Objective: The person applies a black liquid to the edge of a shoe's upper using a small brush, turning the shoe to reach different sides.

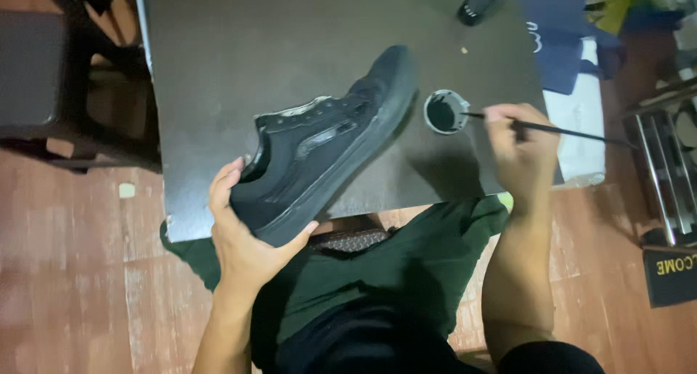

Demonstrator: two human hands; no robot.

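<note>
Left hand (243, 232): I see it cupped round the heel of a black shoe (327, 138), thumb on the sole edge, fingers up the back. Firm grip.
Shoe: on its side, heel toward me at the table's near edge, toe pointing away & resting on the dark table (218, 47).
Right hand (519, 145): fingers pressed together, pinching a thin black brush (559, 131) near its front end; handle sticks out to the right past the table edge.
Brush tip: at the rim of a small round pot (445, 111) w/ black stuff inside; can't tell if it's dipped in.
Pot: on the table, just beside the shoe's toe, betw. shoe & right hand.
Far edge: black bottle (481, 0) lying down, well apart.
Below: my lap, green cloth (428, 258); reddish floor (80, 287) around.
</note>
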